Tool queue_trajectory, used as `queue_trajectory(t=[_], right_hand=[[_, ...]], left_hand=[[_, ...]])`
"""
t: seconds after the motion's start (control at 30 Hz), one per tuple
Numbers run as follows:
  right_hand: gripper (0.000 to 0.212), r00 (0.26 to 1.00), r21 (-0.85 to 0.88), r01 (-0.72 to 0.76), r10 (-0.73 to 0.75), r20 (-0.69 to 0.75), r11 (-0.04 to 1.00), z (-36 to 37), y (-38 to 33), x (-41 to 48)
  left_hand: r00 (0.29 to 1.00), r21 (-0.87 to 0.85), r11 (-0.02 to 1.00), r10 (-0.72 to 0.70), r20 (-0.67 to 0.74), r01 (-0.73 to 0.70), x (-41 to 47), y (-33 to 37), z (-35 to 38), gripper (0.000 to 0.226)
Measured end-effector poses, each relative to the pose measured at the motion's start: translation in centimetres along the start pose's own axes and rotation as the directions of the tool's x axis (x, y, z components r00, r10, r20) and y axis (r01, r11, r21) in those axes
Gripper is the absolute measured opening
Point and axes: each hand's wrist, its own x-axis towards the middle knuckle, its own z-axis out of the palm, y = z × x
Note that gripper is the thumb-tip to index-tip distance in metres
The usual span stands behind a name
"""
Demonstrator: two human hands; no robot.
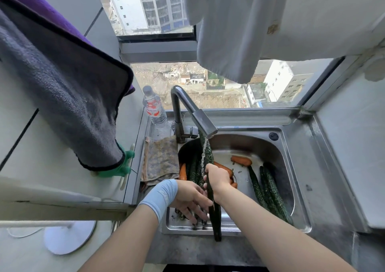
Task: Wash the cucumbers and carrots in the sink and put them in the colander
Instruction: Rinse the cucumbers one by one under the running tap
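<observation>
A long dark green cucumber is held lengthwise under the running tap, with water falling on its far end. My right hand grips its middle. My left hand lies against its near part, fingers spread down toward the sink's front edge. Several more cucumbers lie at the right of the steel sink, and others at the left behind my hands. Carrots lie in the basin: one carrot at the back, one at the left. No colander is in view.
A brownish rag lies on the sink's left rim, with a water bottle behind it. A dark grey towel hangs at the left and white cloth hangs overhead. A window runs behind the sink.
</observation>
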Motion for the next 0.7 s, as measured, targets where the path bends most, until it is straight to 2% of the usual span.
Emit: queue_trajectory(t=[0.07, 0.13, 0.2, 0.27, 0.37, 0.43, 0.5, 0.57, 0.6, 0.63, 0.7], right_hand=[[0.011, 1.0, 0.042, 0.008, -0.008, -0.018, 0.999, -0.3, -0.2, -0.6], [0.009, 1.0, 0.164, -0.017, 0.021, -0.023, 0.986, -0.5, -0.2, -0.6], [0.008, 0.997, 0.285, -0.072, 0.075, -0.001, 0.956, -0.6, -0.4, 0.0], [0.007, 0.994, 0.327, -0.109, 0.102, 0.037, 0.939, -0.2, -0.8, 0.8], [0.014, 0.994, 0.298, -0.101, 0.089, 0.056, 0.949, 0.5, -1.5, 1.9], [0.017, 0.988, 0.218, -0.122, 0.097, 0.123, 0.968, 0.9, -1.8, 2.4], [0.023, 0.973, 0.144, -0.145, 0.115, 0.199, 0.979, 1.4, -2.2, 1.7], [0.015, 0.969, 0.117, -0.146, 0.119, 0.217, 0.982, 1.7, -2.6, 1.2], [0.013, 0.971, 0.112, -0.14, 0.114, 0.209, 0.984, 1.8, -2.7, 1.4], [0.02, 0.974, 0.098, -0.139, 0.118, 0.194, 0.985, 1.7, -2.9, 1.5], [0.037, 0.977, 0.1, -0.157, 0.14, 0.16, 0.983, 1.8, -3.4, 2.2]], left_hand=[[1.0, 0.014, 1.0, 0.003, 0.003, -0.003, 0.1, 0.0, 0.0, 0.039], [1.0, 0.019, 1.0, 0.014, -0.002, -0.014, 0.1, 0.0, 0.0, 0.037], [0.999, 0.009, 0.999, 0.035, -0.015, -0.034, -0.1, 0.1, -0.1, 0.033], [0.996, -0.035, 0.996, 0.084, -0.028, -0.085, -0.5, 0.3, -0.2, 0.03], [0.971, -0.147, 0.971, 0.163, -0.174, -0.189, -0.9, 1.0, -0.6, 0.016], [0.942, -0.125, 0.968, 0.177, -0.287, -0.22, -0.9, 1.5, -1.2, 0.013], [0.917, -0.115, 0.974, 0.139, -0.375, -0.195, -0.6, 2.3, -1.7, 0.026], [0.88, -0.161, 0.978, 0.038, -0.474, -0.129, -0.2, 2.9, -2.2, 0.046], [0.864, -0.187, 0.978, -0.013, -0.503, -0.094, -0.1, 3.1, -2.4, 0.053], [0.862, -0.211, 0.975, -0.046, -0.505, -0.072, 0.0, 3.2, -2.5, 0.056], [0.905, -0.313, 0.944, -0.043, -0.423, -0.102, 0.0, 3.4, -2.5, 0.051]])
